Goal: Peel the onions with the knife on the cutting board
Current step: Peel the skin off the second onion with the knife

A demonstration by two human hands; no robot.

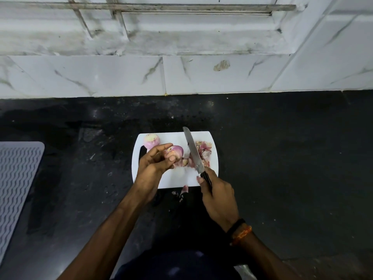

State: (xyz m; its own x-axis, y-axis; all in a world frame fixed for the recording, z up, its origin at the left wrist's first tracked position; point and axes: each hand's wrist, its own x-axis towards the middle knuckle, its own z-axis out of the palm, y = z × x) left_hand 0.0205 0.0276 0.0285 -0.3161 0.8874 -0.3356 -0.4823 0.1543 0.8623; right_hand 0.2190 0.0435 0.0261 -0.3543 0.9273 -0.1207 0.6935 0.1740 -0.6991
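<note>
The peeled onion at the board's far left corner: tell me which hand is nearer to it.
Left. The left hand holds another onion just beside the peeled onion. The right hand grips the knife at the cutting board's near right edge, farther off.

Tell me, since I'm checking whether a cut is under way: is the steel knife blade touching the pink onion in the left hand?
Apart. The head view shows white cutting board between the knife blade and the pink onion gripped by the left hand.

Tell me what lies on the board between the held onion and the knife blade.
Head view: a few loose onion peels lie there on the white cutting board.
</note>
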